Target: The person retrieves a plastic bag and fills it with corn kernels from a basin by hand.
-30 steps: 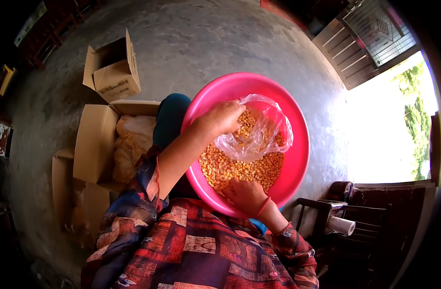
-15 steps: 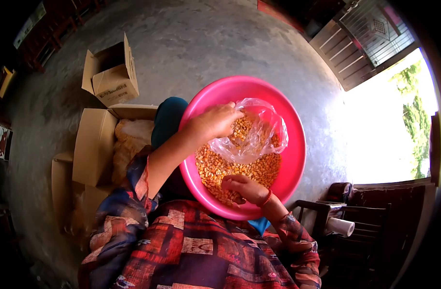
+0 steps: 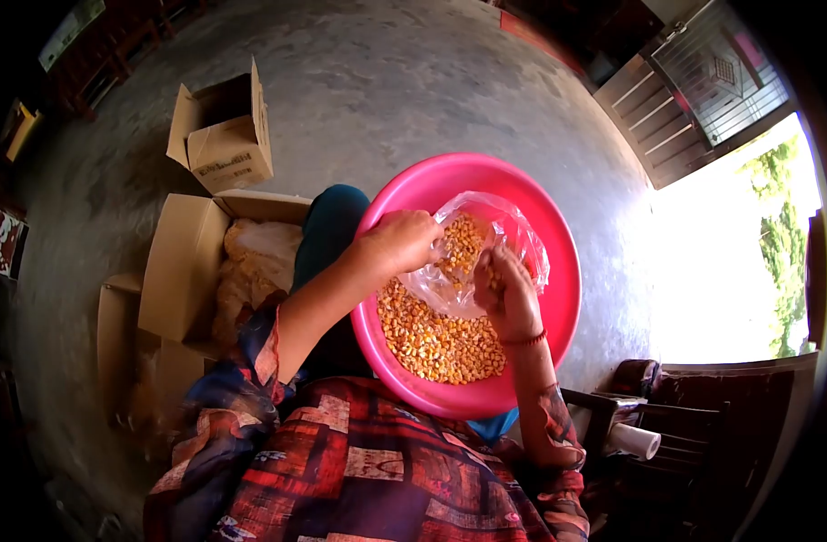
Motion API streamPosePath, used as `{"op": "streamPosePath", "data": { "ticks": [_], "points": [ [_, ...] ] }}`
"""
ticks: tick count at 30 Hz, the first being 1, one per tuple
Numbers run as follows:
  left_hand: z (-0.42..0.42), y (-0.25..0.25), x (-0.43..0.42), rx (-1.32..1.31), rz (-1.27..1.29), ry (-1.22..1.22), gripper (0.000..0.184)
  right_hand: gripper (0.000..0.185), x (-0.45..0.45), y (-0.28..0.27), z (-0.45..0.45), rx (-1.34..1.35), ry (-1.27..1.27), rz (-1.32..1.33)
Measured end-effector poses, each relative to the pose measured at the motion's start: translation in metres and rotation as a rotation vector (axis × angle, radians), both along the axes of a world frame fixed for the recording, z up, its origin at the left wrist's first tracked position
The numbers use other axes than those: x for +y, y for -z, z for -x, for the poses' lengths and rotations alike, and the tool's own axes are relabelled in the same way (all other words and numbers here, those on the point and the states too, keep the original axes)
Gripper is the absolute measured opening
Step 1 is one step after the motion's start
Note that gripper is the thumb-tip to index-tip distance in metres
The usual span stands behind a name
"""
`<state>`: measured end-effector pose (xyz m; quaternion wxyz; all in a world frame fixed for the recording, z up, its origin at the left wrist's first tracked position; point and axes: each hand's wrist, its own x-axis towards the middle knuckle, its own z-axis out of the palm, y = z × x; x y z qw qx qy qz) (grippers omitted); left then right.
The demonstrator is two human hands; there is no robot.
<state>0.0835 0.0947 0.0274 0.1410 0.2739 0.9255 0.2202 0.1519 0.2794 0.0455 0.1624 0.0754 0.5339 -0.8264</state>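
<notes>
A pink basin [image 3: 565, 298] rests at my lap, with loose corn kernels [image 3: 436, 339] spread over its bottom. Inside it stands a clear plastic bag [image 3: 445, 296], its mouth spread and some kernels within. My left hand [image 3: 404, 240] is closed on the bag's left rim. Over the bag's right side is my right hand [image 3: 511, 294], wearing a red string at the wrist. Its fingers are curled round corn kernels, a few of which show between them.
To the left, an open cardboard box [image 3: 183, 266] holds filled plastic bags [image 3: 255, 262]. Another open box [image 3: 224, 144] stands beyond it, and a third carton [image 3: 117, 343] at its left. A dark chair [image 3: 680, 425] with a white roll [image 3: 635, 441] is at right, near a bright doorway.
My right hand has risen from the loose kernels at the basin's near side to the bag's mouth, with kernels in it. My left hand still holds the bag's rim.
</notes>
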Motion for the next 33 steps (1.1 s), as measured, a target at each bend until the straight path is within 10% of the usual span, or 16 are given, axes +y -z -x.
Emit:
{"op": "streamPosePath", "data": {
  "ticks": [12, 18, 25, 33],
  "points": [
    [-0.002, -0.005, 0.000, -0.065, 0.024, -0.046, 0.025, 0.024, -0.021, 0.059, 0.032, 0.084, 0.054, 0.026],
    [0.001, 0.001, 0.002, -0.102, 0.056, -0.142, 0.025, 0.019, -0.014, 0.049, 0.024, 0.214, 0.073, -0.318],
    [0.002, -0.010, 0.002, -0.107, 0.085, -0.097, 0.019, 0.015, -0.018, 0.021, -0.004, 0.533, -0.812, -0.632],
    [0.001, -0.013, 0.003, -0.116, 0.071, -0.129, 0.019, 0.020, -0.044, 0.068, -0.041, 0.950, -0.642, -1.222]
  ]
}}
